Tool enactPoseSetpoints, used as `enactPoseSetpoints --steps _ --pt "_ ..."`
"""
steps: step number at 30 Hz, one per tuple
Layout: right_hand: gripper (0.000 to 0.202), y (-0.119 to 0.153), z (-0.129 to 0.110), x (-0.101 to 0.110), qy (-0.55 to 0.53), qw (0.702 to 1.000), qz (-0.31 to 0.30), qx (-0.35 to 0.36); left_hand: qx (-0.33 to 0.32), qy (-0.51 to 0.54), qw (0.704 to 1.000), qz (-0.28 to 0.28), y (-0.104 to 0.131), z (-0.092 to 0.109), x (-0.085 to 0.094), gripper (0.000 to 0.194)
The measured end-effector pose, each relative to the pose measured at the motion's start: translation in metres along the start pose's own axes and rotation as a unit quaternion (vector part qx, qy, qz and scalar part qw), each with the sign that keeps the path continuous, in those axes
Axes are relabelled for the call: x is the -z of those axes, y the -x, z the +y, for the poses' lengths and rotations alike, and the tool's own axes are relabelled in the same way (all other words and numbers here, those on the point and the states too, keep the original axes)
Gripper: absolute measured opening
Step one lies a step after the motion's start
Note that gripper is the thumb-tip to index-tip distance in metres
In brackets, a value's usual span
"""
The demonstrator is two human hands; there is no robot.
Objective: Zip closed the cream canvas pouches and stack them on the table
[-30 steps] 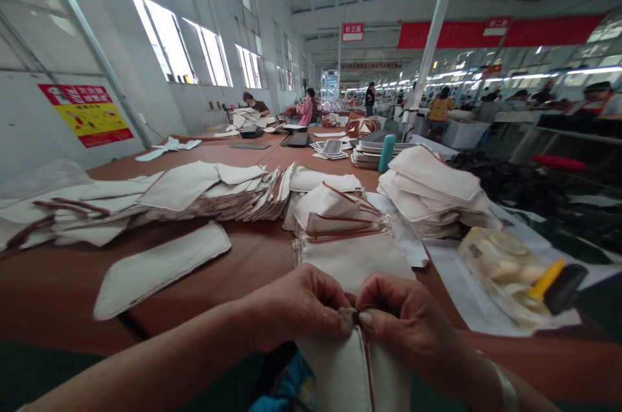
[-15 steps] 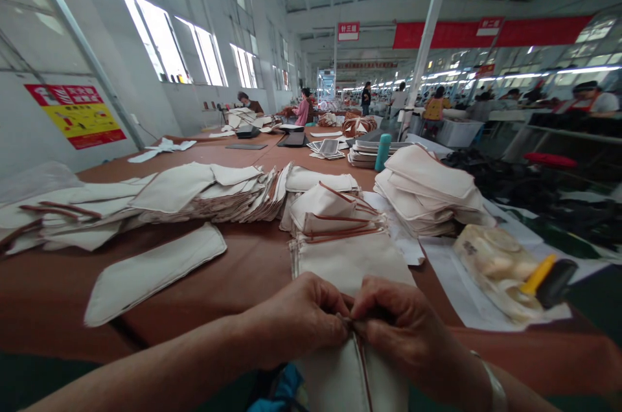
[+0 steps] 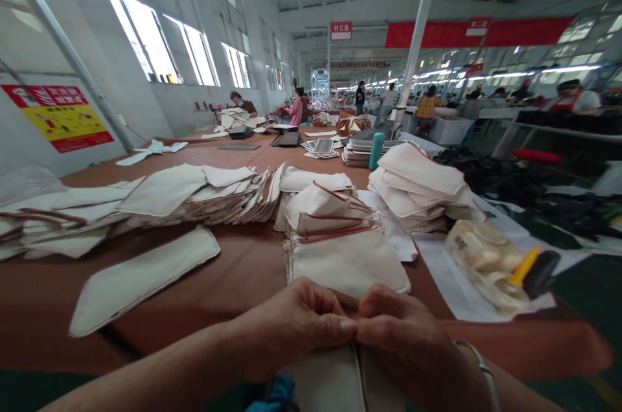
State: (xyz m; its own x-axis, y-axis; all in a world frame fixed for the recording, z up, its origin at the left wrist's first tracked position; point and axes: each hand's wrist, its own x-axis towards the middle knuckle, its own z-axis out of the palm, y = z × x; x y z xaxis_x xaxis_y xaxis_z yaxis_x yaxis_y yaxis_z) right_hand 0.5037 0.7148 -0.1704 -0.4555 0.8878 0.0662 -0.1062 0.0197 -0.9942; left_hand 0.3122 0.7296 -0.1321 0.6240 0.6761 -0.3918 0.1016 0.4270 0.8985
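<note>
My left hand [image 3: 308, 324] and my right hand [image 3: 405, 337] meet at the table's near edge, thumbs and fingers pinched together. Between them they grip the top of a cream fabric panel [image 3: 328, 381], which hangs down toward my lap. A brown strip runs down the panel's middle; the exact spot under my fingertips is hidden. Just beyond my hands lies a stack of similar cream panels [image 3: 345, 263], some with brown-trimmed edges. To the left, a single long cream piece [image 3: 146, 282] lies flat on the brown table cover [image 3: 243, 269].
A long row of cream pieces [image 3: 165, 188] spreads across the left. At right are another cream stack [image 3: 420, 182], a turquoise bottle [image 3: 376, 151], and a plastic-wrapped bundle [image 3: 486, 260] with a yellow-and-black handled tool [image 3: 532, 269] on white paper. Several people work farther back.
The view has shifted slightly, so the table things sit a little farther left. My hands stay pinched on the panel, fingertips pressed closer together.
</note>
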Motion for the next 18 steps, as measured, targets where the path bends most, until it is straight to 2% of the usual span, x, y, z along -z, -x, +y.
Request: enactPoseSetpoints --steps 4,6,9,11,14,18 --pt "0.011 0.007 -0.001 0.016 0.116 0.985 -0.030 0.127 0.002 0.001 1.000 -0.003 0.001 -0.001 -0.002 0.043" --pt "0.012 0.011 -0.004 0.023 0.169 0.974 -0.039 0.147 0.007 -0.023 1.000 -0.001 0.002 0.000 -0.002 0.043" --pt "0.028 0.011 -0.009 0.030 0.158 0.984 -0.055 0.064 -0.004 -0.095 0.995 0.022 0.002 0.003 -0.002 0.042" --pt "0.040 0.008 -0.013 0.033 0.128 0.988 -0.088 0.007 -0.018 -0.139 0.990 0.034 0.001 0.004 -0.002 0.040" --pt "0.041 0.003 -0.016 0.035 0.075 0.987 -0.132 -0.059 -0.025 -0.165 0.986 0.028 0.001 0.007 -0.002 0.029" --pt "0.037 0.004 -0.012 0.033 0.003 0.986 -0.152 -0.063 -0.047 -0.174 0.983 0.022 0.004 0.011 0.000 0.014"
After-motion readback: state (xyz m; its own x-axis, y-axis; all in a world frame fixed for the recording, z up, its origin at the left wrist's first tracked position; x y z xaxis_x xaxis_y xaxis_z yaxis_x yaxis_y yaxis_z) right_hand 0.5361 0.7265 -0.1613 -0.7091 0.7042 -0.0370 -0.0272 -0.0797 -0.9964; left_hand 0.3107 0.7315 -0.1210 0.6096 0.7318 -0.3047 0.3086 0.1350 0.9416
